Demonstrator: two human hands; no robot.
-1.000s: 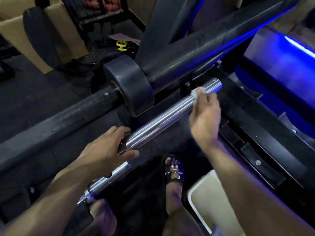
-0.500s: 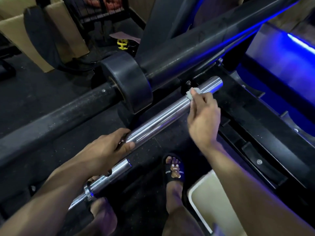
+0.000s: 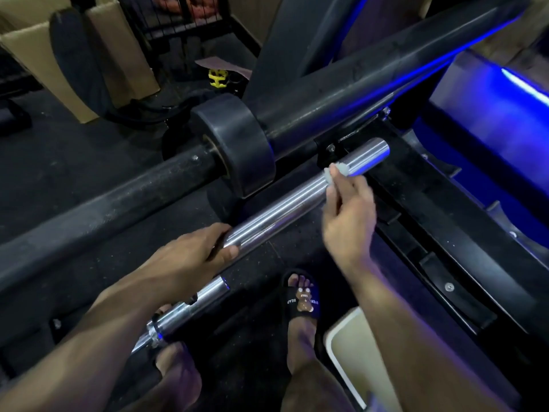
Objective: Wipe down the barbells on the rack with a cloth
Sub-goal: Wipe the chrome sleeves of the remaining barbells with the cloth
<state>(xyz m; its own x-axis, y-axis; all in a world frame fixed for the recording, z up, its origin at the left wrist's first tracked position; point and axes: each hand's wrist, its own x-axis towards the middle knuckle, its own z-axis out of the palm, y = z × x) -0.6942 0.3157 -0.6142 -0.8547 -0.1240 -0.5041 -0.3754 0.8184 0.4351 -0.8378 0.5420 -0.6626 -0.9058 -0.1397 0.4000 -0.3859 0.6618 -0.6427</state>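
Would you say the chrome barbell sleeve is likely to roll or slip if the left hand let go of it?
Probably yes: the chrome barbell sleeve is a smooth, polished cylinder, so it looks slippery and apt to roll. It also seems solid metal, likely heavy for its size. The left hand grips it while the right hand presses the small cloth on it.

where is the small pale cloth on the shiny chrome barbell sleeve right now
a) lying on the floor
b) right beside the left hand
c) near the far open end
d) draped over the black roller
c: the right hand pinches the small pale cloth against the shiny chrome barbell sleeve near its far end, while the left hand grips the near part.
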